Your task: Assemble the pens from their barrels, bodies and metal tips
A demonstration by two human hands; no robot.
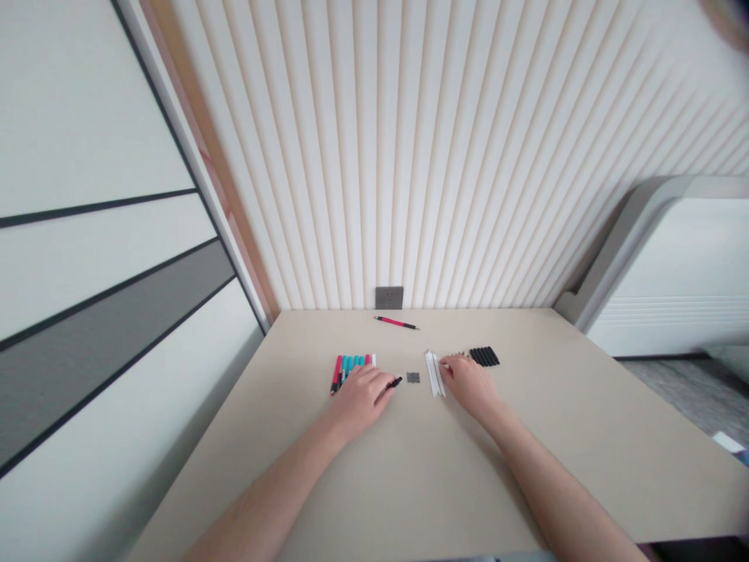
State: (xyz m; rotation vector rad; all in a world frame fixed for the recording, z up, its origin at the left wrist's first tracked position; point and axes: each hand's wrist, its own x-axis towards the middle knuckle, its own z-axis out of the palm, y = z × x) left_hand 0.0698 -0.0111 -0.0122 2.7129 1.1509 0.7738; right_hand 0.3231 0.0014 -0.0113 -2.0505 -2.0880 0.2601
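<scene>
Left forearm (275,488) crosses the tabletop (527,468). Left hand (360,402): fingers closed on small black piece (396,382). Right hand (470,385): fingers at white sticks (434,373), grip unclear. Coloured markers (351,371) and black caps (484,357) lie in separate rows.

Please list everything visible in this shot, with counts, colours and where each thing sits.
desk: 1, beige, under everything listed here
wall socket: 1, grey, on the wall above the desk's far edge
pink pen: 1, pink and black, near the far edge
markers: several, mostly teal, also red, by the left hand
black pen: 1, black, at the left hand's fingertips
grey square: 1, dark grey, between the hands
white sticks: several, white, at the right hand's fingertips
black pieces: several, black, in a row beyond the right hand
left hand: 1, resting over the markers' near end
right hand: 1, beside the white sticks
</scene>
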